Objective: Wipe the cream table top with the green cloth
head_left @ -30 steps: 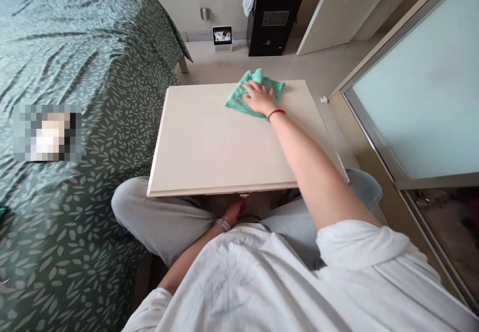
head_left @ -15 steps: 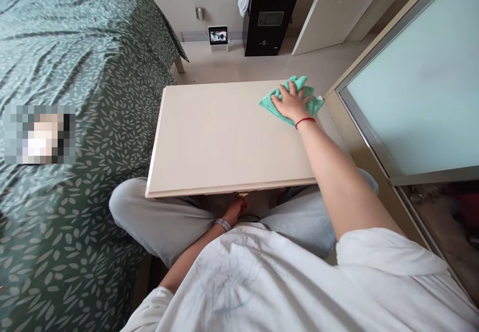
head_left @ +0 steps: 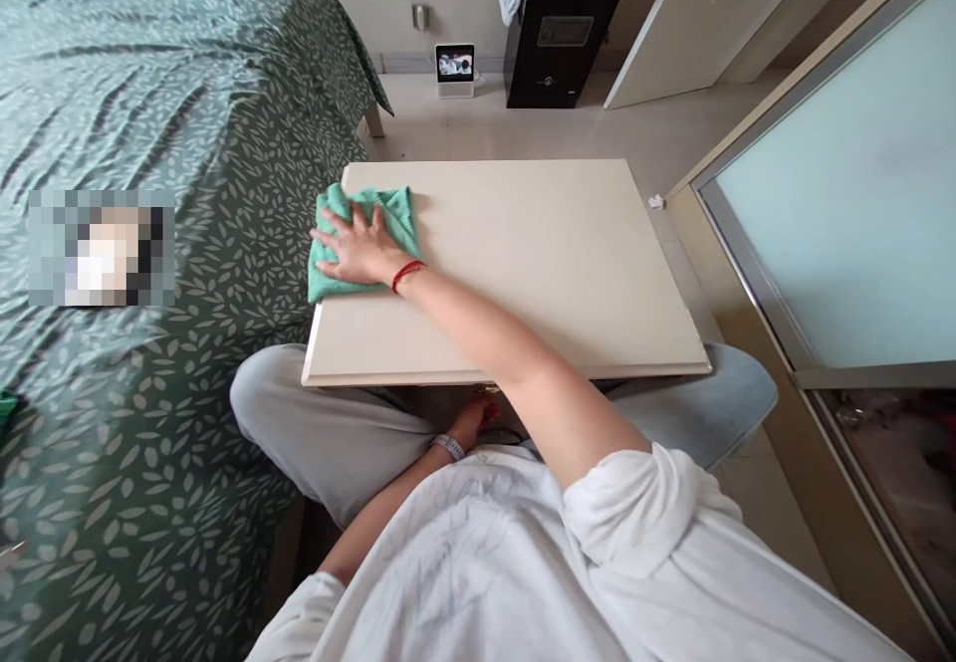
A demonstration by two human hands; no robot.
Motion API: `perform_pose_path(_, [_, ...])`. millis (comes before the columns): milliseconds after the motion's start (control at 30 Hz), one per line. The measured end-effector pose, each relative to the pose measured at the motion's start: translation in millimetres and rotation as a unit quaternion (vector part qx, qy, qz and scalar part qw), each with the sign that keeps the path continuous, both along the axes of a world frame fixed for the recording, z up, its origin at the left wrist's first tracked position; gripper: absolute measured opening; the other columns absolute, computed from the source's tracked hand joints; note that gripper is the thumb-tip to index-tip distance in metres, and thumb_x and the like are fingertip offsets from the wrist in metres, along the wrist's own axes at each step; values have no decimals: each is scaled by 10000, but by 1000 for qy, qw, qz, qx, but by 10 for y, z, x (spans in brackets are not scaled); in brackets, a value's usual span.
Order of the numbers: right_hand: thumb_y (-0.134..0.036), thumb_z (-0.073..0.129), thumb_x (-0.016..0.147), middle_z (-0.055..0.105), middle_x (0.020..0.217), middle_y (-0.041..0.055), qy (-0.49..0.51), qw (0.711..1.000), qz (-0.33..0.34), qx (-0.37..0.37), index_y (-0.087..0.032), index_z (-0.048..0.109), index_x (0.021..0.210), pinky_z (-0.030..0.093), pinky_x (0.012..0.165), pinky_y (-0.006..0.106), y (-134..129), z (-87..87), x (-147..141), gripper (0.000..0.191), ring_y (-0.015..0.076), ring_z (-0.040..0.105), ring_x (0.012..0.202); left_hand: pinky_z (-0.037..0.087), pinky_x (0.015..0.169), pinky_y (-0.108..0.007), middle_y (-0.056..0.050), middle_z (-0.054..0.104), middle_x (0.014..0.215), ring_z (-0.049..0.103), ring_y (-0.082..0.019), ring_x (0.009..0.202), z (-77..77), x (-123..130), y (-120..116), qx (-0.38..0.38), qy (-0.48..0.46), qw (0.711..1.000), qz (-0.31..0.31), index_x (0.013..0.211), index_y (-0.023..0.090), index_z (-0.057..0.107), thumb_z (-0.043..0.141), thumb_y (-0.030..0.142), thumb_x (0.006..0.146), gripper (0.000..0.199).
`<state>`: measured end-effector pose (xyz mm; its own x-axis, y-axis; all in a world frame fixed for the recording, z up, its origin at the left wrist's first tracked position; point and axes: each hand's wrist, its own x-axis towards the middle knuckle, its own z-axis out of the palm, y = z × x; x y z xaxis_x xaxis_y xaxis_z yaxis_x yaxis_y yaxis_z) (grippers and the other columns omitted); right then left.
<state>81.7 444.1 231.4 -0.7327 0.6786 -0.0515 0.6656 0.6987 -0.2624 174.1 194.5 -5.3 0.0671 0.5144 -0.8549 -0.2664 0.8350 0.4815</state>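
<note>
My right hand lies with its fingers spread on a green cloth, pressing it against the top of a cream cabinet. Part of the cloth hangs over the cabinet's left edge. A red string bracelet circles the right wrist. My left hand rests low between my legs, just below the cabinet's front edge and close to a small brass-coloured handle. Its fingers are curled, and whatever they may hold is hidden. A light watch is on that wrist.
To the left is a bed with a green leaf-patterned cover. A small screen device and a black cabinet with clothes on top stand by the far wall. A frosted sliding door is on the right. My knees flank the cream cabinet.
My right hand has swept the green cloth from the far right corner across to the left edge of the cabinet top. The left hand has stayed in place. The view has shifted slightly.
</note>
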Motion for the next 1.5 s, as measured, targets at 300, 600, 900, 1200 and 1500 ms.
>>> perform_pose_path(300, [-482, 585, 1233, 321, 2055, 115, 3, 997, 79, 8, -270, 531, 1922, 150, 1515, 784, -37, -75, 492, 723, 510, 321, 1863, 502, 741, -195, -12, 750, 752, 696, -104, 697, 191, -27, 59, -45, 5, 999, 21, 816, 200, 701, 610, 50, 1087, 323])
perform_pose_path(600, [-545, 459, 1209, 322, 2062, 104, 1, 974, -224, 4, -270, 503, 1937, 202, 1485, 809, 462, -199, 2451, 779, 525, 339, 1842, 523, 824, -215, -17, 758, 786, 722, -116, 753, 208, -22, 76, -52, 19, 998, 5, 854, 197, 716, 614, 82, 1108, 297])
perform_pose_path(900, [-535, 361, 1212, 349, 2009, 259, -19, 870, -491, 39, -254, 520, 1868, 351, 1313, 984, -146, -308, 3627, 732, 591, 365, 1791, 572, 879, -250, -22, 761, 767, 765, -155, 828, 206, 10, 91, -55, 24, 998, -12, 878, 204, 726, 672, 104, 1061, 216])
perform_pose_path(1200, [-435, 459, 1222, 288, 2050, 230, -49, 915, -400, 6, -169, 472, 1937, 259, 1439, 914, -282, -95, 2502, 763, 613, 290, 1849, 543, 826, -220, -26, 761, 778, 719, -121, 749, 286, 37, 101, -52, 17, 998, -17, 837, 203, 699, 589, 102, 1138, 336])
perform_pose_path(1500, [-481, 537, 1193, 245, 2065, 196, 11, 995, -102, -17, -165, 452, 1954, 182, 1458, 934, -353, -16, 467, 828, 591, 215, 1888, 561, 845, -222, -26, 773, 801, 763, -138, 819, 200, 4, 58, -38, 20, 999, -9, 839, 211, 713, 680, 123, 1075, 254])
